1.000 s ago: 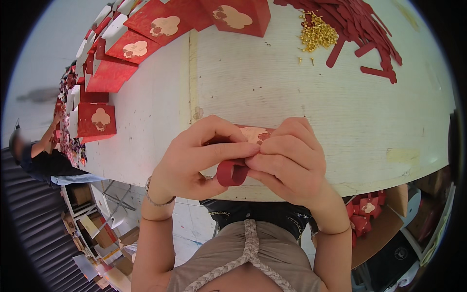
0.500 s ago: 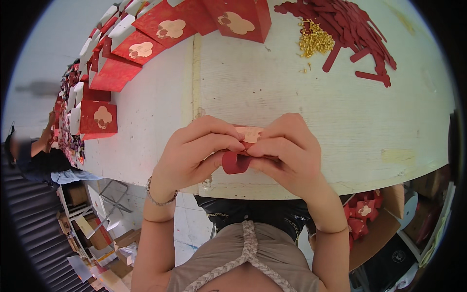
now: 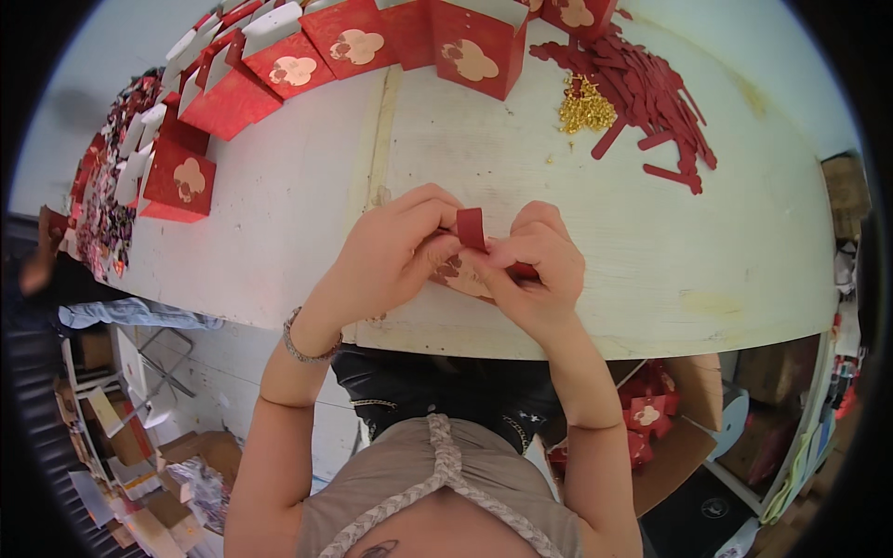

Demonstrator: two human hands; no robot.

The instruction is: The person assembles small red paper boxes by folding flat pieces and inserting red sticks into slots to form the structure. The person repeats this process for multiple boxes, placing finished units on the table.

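Observation:
Both my hands are closed on a small red gift box (image 3: 459, 276) at the near side of the table. Its pale printed panel now faces me, and much of the box is covered by my fingers. A dark red strap (image 3: 471, 228) curves up as a loop from its top, between my hands. My left hand (image 3: 398, 244) pinches the left side by the strap. My right hand (image 3: 539, 265) grips the right side, thumb and fingers close to the strap's base. Whether a fastener is between the fingertips is hidden.
Open red boxes (image 3: 476, 56) stand along the far and left table edge. Gold fasteners (image 3: 586, 107) lie heaped beside a pile of dark red straps (image 3: 651, 93). Right of my legs, a carton (image 3: 688, 446) holds red boxes. Another person's arm (image 3: 42, 260) shows far left.
The box has been turned over in my hands: the strap loop, which hung toward me, now rises on the far side, and the printed panel faces me. The whole view has shifted slightly.

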